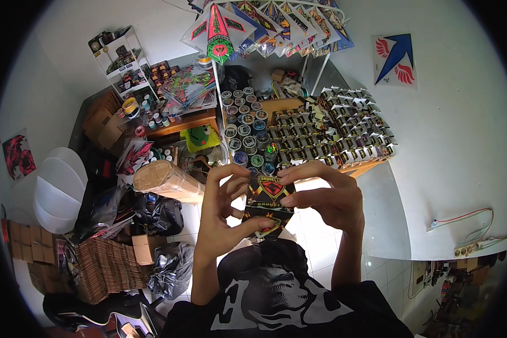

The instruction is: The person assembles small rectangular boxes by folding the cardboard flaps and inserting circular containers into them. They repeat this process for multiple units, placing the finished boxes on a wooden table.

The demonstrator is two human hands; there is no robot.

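Note:
Between my two hands, in front of my chest, is a small black cardboard box (268, 197) printed with a red and yellow emblem. My left hand (226, 211) grips its left side, thumb across the lower front face and fingers behind the left edge. At the upper right corner, my right hand (327, 197) pinches the box with thumb and forefinger. The box's back and underside are hidden. Just beyond it stand several round lidded tubs (245, 129) in rows, beside many small black boxes with raised white flaps (304, 135).
Colourful kites in clear sleeves (265, 25) hang from a white rack at the far side. To the left stand a cardboard-wrapped roll (166, 179), black plastic bags (159, 214) and stacked flattened cardboard (110, 267). A power strip (470, 248) is on the right wall.

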